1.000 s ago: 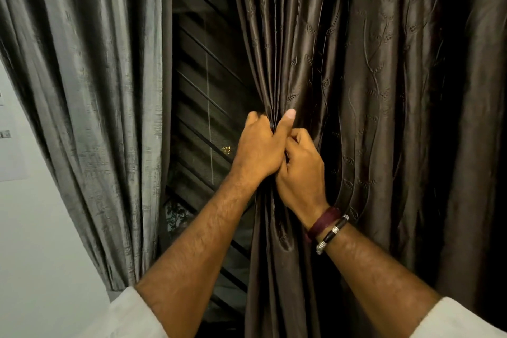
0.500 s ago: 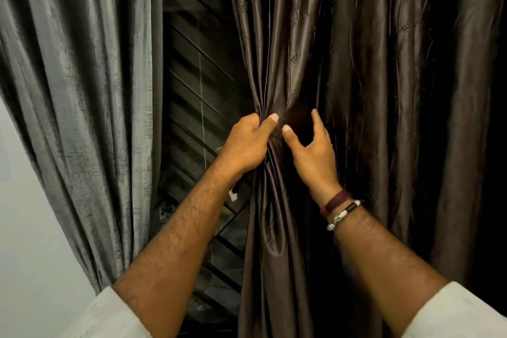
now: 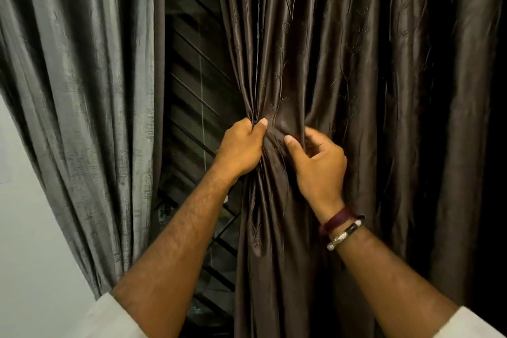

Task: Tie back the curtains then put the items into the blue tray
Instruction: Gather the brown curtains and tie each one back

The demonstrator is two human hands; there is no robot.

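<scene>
so, step in hand: gathering the brown curtain (image 3: pixel 315 63) into a bunch, the first half of the task; no knot or tie-back seen yet.
left hand (image 3: pixel 241 148): fist curled round the gathered inner edge of the brown curtain, thumb up against the folds, pinching the pleats tight.
right hand (image 3: pixel 318 162): just beside the left, thumb and curled fingers pressed into the cloth, drawing more folds toward the bunch; grip looser than the left's, judged a pinch rather than a full fist.
brown curtain: hanging on the right side of the view, cinched to a waist between the two hands, flaring again below.
grey curtain (image 3: pixel 82 90): hanging at left, well apart from both hands, untouched and not tied.
window grille (image 3: pixel 192 90): dark bars showing in the gap between the two curtains.
wrist: maroon band and beaded bracelet (image 3: pixel 343 230) on the right arm.
blue tray and items: not in view; cannot tell where.
next move, as a judgement: sweeping in the loose folds farther right, keeping the left fist firm so the bunch does not slip, then securing it.
risk: slick fabric likely to slide out of a slack grip.
</scene>
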